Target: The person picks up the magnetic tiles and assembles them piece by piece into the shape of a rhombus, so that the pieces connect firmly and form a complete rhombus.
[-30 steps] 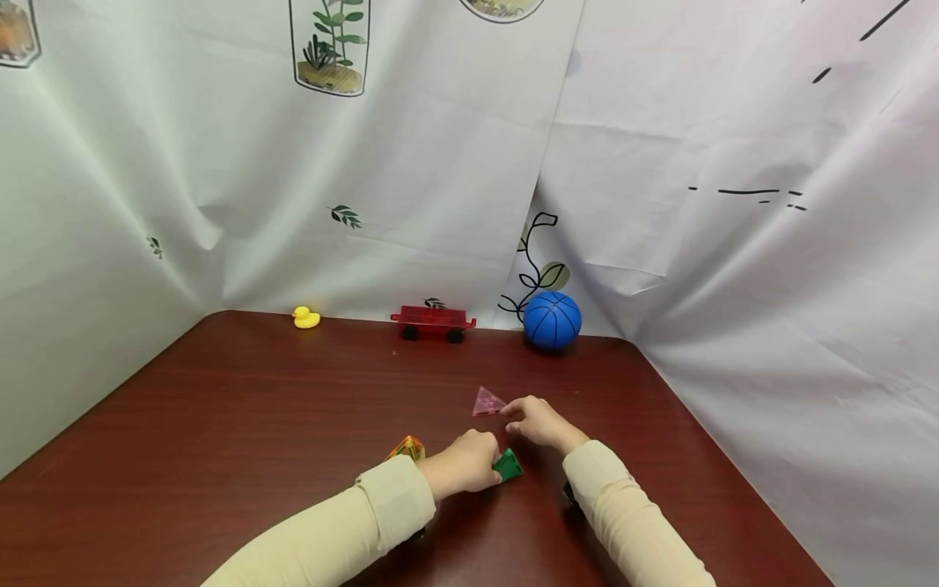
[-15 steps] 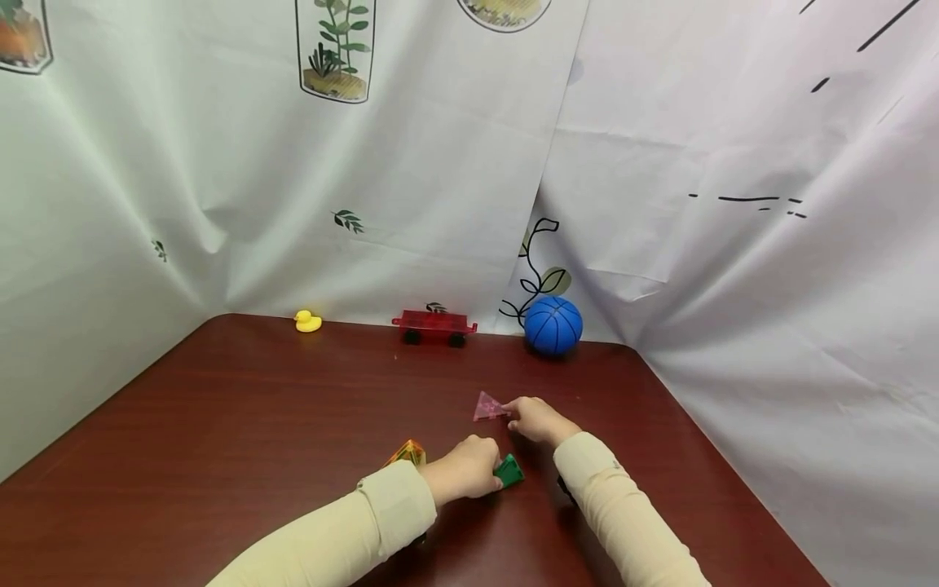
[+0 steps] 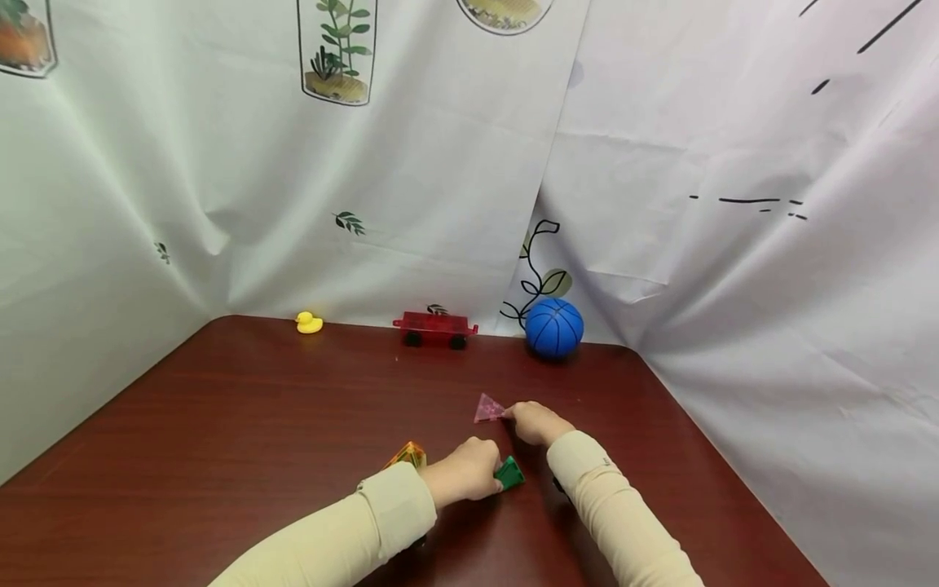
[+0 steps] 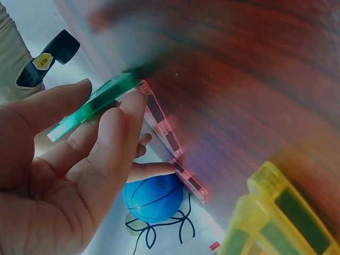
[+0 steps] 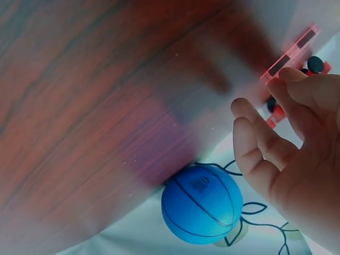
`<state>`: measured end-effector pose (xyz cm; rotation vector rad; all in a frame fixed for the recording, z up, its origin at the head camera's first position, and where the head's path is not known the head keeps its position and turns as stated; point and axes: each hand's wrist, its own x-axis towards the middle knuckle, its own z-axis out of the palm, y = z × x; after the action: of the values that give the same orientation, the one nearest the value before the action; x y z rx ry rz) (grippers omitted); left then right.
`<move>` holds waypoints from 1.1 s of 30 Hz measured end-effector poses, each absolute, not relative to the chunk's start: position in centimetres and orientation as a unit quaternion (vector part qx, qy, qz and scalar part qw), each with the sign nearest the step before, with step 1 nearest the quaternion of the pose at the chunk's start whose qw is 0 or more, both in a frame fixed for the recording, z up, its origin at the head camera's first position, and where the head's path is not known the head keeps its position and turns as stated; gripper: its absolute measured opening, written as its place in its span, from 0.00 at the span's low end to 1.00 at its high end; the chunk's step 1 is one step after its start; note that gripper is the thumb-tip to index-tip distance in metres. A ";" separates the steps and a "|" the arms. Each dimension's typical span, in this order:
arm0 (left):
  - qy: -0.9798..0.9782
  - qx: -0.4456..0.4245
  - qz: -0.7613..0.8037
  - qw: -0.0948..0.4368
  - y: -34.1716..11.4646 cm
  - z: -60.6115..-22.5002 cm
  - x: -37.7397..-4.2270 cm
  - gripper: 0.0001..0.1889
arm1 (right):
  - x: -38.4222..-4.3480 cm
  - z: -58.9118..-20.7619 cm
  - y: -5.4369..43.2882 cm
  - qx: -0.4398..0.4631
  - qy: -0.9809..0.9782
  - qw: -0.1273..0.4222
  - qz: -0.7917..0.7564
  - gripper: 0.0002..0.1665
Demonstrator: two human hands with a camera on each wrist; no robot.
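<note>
My left hand (image 3: 468,470) holds a translucent green magnetic tile (image 3: 509,473) over the table. In the left wrist view the green tile (image 4: 103,100) stands tilted on edge between thumb and fingers. Ahead and to the right, my right hand (image 3: 539,422) pinches one corner of a pink triangular magnetic tile (image 3: 487,409) between thumb and index finger. The right wrist view shows that pink tile (image 5: 289,56) edge-on by the fingertips, the other fingers curled. Behind the left wrist, orange-yellow tiles (image 3: 408,453) are partly hidden by the sleeve; they loom yellow (image 4: 281,212) in the left wrist view.
Along the far edge of the dark red-brown table (image 3: 293,408) sit a yellow rubber duck (image 3: 309,323), a red wheeled toy wagon (image 3: 436,328) and a blue ball (image 3: 554,328). A printed white cloth (image 3: 440,163) hangs behind and at both sides.
My right hand has drawn its fingers in and now pinches the pink tile's right corner. The left hand and green tile have stayed nearly still; the head view shifts slightly.
</note>
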<state>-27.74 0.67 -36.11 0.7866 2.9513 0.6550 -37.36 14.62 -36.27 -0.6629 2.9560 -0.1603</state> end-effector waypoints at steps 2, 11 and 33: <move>0.946 0.249 0.208 0.009 0.7 -36.1 -27.9 0.13 | -37.2 -36.1 14.6 -0.219 0.973 0.055 -0.053 0.22; 0.945 0.248 0.212 0.015 0.8 -36.2 -28.0 0.18 | -36.5 -35.8 15.5 -0.234 0.969 0.046 -0.058 0.16; 0.953 0.225 0.202 0.021 1.0 -35.9 -27.7 0.16 | -34.7 -36.1 18.6 -0.251 0.965 -0.006 -0.071 0.06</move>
<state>-27.70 1.02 -35.95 0.6985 2.9543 0.6276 -34.71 18.64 -36.15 -0.7922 3.0433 -0.2237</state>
